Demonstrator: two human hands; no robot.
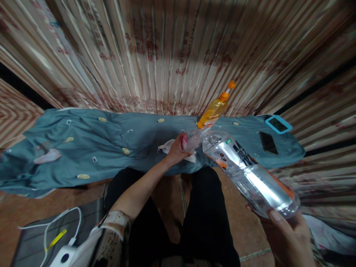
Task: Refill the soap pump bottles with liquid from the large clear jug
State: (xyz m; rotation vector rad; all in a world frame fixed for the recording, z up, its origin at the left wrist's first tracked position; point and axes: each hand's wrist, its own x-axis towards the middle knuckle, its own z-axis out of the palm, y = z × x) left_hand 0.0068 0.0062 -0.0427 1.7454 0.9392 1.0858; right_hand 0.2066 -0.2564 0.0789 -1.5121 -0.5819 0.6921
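Note:
A large clear plastic bottle with a silver and orange label is tilted, its base in my right hand. Its neck end points up and left, close to a small clear container. My left hand is closed around that small container, above the cloth-covered table. Beneath my left hand a crumpled white tissue lies on the cloth. Just behind, a small bottle of orange-yellow liquid stands with an orange pump top.
The narrow table has a blue-green cloth. At its right are a black phone and a blue-framed device. A pinkish-white item lies at left. A white device with a cable is at lower left; curtains hang behind.

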